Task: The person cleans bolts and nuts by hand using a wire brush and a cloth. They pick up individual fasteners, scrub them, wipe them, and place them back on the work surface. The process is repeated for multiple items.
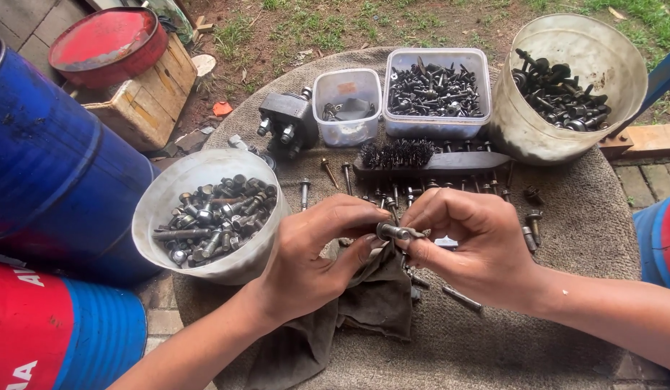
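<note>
Greasy crumpled rag [371, 303] under ridged steel bolt [394, 232]

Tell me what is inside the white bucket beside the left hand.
The white bucket holds a heap of grey bolts, nuts and washers. Only the top layer shows; whatever lies underneath is covered.

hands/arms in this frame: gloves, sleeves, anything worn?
Both hands are bare: no gloves on the left hand or the right hand. Both forearms are bare up to the frame edge, with no sleeves in view. No watch, ring or wristband shows. The fingers look smudged with dark grime, as do the nails.
</note>
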